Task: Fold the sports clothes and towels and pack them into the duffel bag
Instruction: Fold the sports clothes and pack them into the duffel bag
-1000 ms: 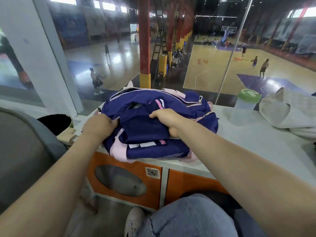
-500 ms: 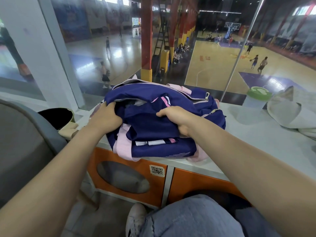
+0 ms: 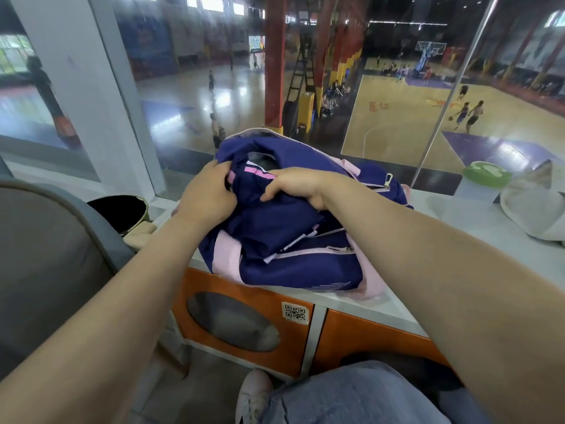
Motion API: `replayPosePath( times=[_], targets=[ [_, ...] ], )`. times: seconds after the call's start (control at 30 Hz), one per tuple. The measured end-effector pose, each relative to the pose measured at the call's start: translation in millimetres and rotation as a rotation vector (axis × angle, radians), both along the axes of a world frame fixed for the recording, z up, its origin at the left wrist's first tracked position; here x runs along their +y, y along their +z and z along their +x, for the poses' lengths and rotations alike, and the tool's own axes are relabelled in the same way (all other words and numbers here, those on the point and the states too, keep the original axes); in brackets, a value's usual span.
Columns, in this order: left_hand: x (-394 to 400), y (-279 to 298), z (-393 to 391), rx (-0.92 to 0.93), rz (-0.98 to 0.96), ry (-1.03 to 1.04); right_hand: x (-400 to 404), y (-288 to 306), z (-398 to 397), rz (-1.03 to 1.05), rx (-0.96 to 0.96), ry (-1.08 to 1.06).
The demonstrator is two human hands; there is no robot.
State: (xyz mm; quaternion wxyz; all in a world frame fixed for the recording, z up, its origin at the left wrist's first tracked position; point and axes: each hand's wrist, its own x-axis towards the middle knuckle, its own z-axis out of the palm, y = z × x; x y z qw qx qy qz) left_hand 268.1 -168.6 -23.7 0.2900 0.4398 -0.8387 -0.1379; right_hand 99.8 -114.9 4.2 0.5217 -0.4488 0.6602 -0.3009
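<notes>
Far left, a dark round bin [image 3: 117, 212] stands below the desk's corner; its contents cannot be made out. Just beside it a pale folded cloth [image 3: 139, 238] lies at the desk edge, possibly a towel.

The left hand [image 3: 206, 194] grips the near left edge of a folded navy garment [image 3: 275, 221] with pink and white stripes, fingers curled into the cloth. The right hand [image 3: 298, 186] pinches the same garment just to the right, fingers bunched over its top fold. The two hands are close together, nearly touching, both at the mouth of the navy and pink duffel bag [image 3: 305, 264].

The bag sits on the white desk [image 3: 458, 240], directly ahead of both hands, its long axis running left to right across the view. Its top opening [image 3: 260, 159] gapes just beyond the hands. The garment lies on the bag's near side, partly over the opening and not yet inside. Judgement: the coming move is a short push forward and down; both hands are equally near.

What already lies inside the bag is hidden.

Right, a translucent bottle with green lid [image 3: 481, 182] stands near the glass. Beyond it a heap of whitish cloth [image 3: 535, 206], likely towels, lies unpacked, well apart from the bag.
</notes>
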Motion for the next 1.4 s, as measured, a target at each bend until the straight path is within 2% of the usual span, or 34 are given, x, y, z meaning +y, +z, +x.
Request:
replayPosePath(
  times=[0.13, 0.2, 0.3, 0.43, 0.57, 0.63, 0.73, 0.87, 1.03, 1.23, 1.3, 1.4],
  targets=[
    [-8, -3, 14, -0.090, -0.009, -0.051, -20, -16, -6, 0.021, -0.110, -0.259],
    [-8, -6, 16, -0.068, 0.000, -0.056, -23, -22, -7, 0.036, -0.165, -0.400],
    [-7, -5, 10, -0.058, 0.068, -0.054, -37, -29, -13, -0.141, -0.310, -0.636],
    [-10, -4, 10, -0.005, 0.137, -0.121, -62, -30, 2, -0.336, -0.387, -0.686],
    [-14, 10, 7, 0.203, 0.155, -0.134, -78, -26, 33, -0.464, -0.765, -0.778],
    [-17, 15, 7, 0.233, 0.145, -0.099, -81, -43, 46, -0.425, -0.838, -0.747],
    [-20, 7, 14, 0.103, 0.179, -0.056, -78, -69, 54, -0.267, -0.427, -0.641],
    [-22, -7, 25, 0.007, 0.149, 0.047, -82, -70, 47, -0.279, 0.019, -0.548],
    [-23, 0, 26, -0.051, 0.171, 0.085, -77, -58, 57, -0.274, 0.597, -0.184],
    [-25, 6, 32, -0.085, 0.180, 0.079, -77, -54, 56, -0.213, 0.796, -0.039],
    [-24, 6, 34, -0.098, 0.191, 0.076, -73, -56, 53, -0.300, 0.792, -0.057],
    [-21, 5, 35, -0.098, 0.229, 0.050, -69, -65, 46, -0.459, 0.781, -0.208]
  ],
)
